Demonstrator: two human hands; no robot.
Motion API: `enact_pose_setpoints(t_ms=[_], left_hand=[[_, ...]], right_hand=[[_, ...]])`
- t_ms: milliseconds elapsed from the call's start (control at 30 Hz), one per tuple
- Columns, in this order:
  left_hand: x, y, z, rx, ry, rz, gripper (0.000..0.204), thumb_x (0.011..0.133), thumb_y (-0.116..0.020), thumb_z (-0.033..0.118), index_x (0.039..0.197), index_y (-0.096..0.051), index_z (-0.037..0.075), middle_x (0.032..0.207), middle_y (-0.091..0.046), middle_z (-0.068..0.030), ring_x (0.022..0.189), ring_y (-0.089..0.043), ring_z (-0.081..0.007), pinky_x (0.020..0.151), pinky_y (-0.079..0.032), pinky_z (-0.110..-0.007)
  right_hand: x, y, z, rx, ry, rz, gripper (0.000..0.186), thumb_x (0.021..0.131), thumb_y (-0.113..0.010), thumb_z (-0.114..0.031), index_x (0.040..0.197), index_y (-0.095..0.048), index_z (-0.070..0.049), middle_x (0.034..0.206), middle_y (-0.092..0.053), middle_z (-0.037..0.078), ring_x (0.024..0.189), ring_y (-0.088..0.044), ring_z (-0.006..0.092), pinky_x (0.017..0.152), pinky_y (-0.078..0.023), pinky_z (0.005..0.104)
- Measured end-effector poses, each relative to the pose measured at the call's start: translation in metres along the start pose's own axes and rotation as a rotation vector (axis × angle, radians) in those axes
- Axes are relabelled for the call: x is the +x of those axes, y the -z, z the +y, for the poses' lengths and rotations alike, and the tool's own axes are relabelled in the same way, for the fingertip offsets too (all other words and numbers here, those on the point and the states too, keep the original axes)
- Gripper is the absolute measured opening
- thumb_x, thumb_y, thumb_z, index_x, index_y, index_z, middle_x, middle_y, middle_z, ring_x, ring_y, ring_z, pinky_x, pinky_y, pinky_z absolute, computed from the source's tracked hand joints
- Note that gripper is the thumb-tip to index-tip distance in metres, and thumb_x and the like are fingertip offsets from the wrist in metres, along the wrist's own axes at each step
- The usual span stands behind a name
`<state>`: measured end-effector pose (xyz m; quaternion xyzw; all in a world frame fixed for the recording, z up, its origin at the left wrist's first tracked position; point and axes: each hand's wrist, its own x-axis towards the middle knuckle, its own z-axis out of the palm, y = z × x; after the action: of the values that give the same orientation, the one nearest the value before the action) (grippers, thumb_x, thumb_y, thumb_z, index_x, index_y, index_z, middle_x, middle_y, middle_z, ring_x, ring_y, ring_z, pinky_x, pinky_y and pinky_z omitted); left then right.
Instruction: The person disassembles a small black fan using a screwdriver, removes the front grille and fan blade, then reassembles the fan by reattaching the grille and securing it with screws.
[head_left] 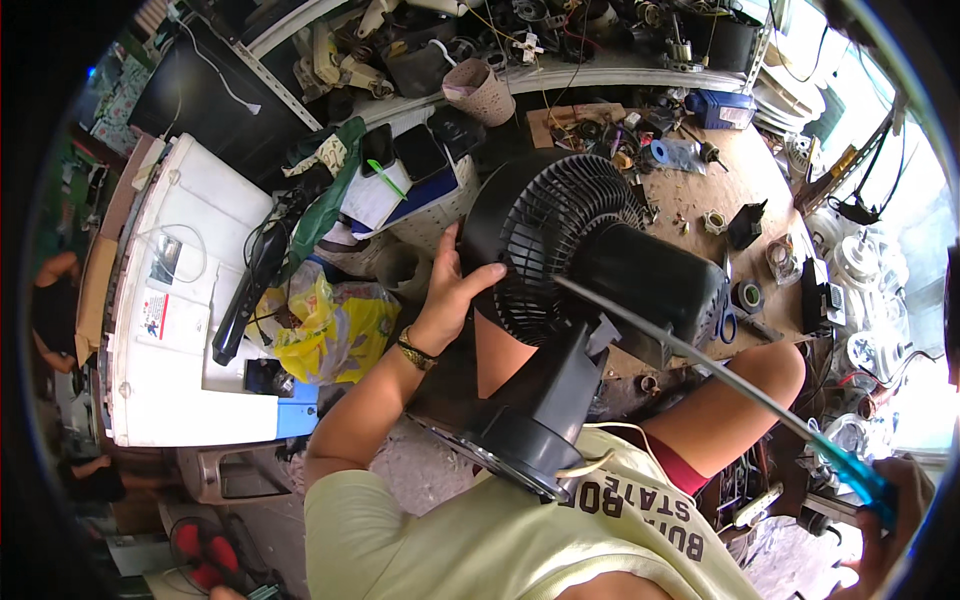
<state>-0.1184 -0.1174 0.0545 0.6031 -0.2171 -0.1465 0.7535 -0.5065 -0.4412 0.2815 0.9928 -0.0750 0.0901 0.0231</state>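
Note:
A black electric fan (640, 275) leans across my lap, its round slatted guard (545, 235) toward the workbench and its stand and base (525, 440) against my shirt. My left hand (460, 285) grips the left edge of the guard, thumb on the near side. In my right hand (895, 515), at the lower right, is a long screwdriver (720, 372) with a teal translucent handle. Its shaft slants up and left across the motor housing. The tip reaches the guard's edge beside the housing; whether it touches there I cannot tell.
The wooden workbench (700, 190) ahead carries small parts, scissors (727, 318) and a roll of tape (747, 295). A white appliance (180, 370) and a yellow plastic bag (335, 335) are at the left. A cluttered shelf (600, 78) runs along the back. Fan parts crowd the right. Another person's arm (60, 270) shows far left.

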Motion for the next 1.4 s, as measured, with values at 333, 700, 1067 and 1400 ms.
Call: enact_pose_setpoints(t_ms=[333,700,1067,1400], left_hand=[[0.001,0.018,-0.014,-0.076,0.031,-0.080,0.073,0.077,-0.066,0.009,0.140,-0.030,-0.003,0.129,-0.051,-0.0121,0.119,-0.050,-0.0204,0.104,-0.039,-0.035],[0.016,0.018,-0.008,-0.076,0.092,0.001,0.060,0.082,-0.059,0.016,0.136,-0.038,-0.001,0.122,-0.056,-0.0114,0.111,-0.056,-0.0203,0.099,-0.045,-0.036],[0.022,0.033,-0.024,-0.210,0.151,-0.019,0.058,0.083,-0.056,0.015,0.138,-0.038,0.002,0.127,-0.053,-0.0109,0.116,-0.053,-0.0212,0.102,-0.041,-0.037],[0.019,0.034,-0.029,-0.220,0.196,0.052,0.059,0.088,-0.055,0.017,0.141,-0.033,0.004,0.130,-0.050,-0.0092,0.119,-0.050,-0.0202,0.103,-0.039,-0.036]], right_hand=[[-0.088,-0.189,0.102,0.857,-0.912,0.677,0.042,0.087,-0.062,-0.024,0.120,-0.056,0.001,0.087,-0.058,0.004,0.073,-0.052,0.0110,0.065,-0.040,0.0224],[-0.047,-0.263,0.070,0.954,-0.719,0.372,0.031,0.090,-0.060,-0.009,0.117,-0.057,0.006,0.105,-0.062,0.009,0.096,-0.056,0.0149,0.090,-0.043,0.0292],[0.048,-0.283,0.039,0.561,-0.445,0.451,0.034,0.086,-0.060,-0.010,0.117,-0.058,0.003,0.107,-0.063,0.018,0.103,-0.060,0.0312,0.090,-0.046,0.0367],[0.120,-0.338,0.031,0.235,-0.535,0.335,0.039,0.082,-0.066,-0.007,0.120,-0.057,-0.012,0.104,-0.064,0.014,0.096,-0.057,0.0330,0.083,-0.046,0.0403]])
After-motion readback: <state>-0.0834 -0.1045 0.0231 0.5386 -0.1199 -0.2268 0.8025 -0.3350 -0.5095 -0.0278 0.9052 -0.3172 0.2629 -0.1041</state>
